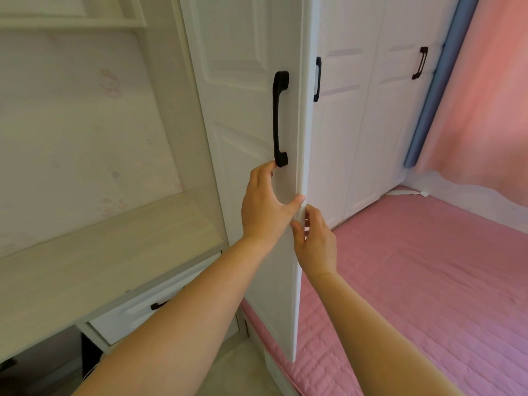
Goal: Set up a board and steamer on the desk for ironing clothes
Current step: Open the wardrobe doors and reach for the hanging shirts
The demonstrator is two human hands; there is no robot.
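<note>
Table (94, 270): pale wood-grain top at left, bare, built in beside white wardrobe door (245, 115); white drawer (148, 304) with black pull beneath. Door ajar, black handle (278, 118) upright. Left hand (264, 205) against door face, thumb hooked round edge. Right hand (317, 241) pinching same edge lower down. Pink bed (414, 281) at right.
</note>
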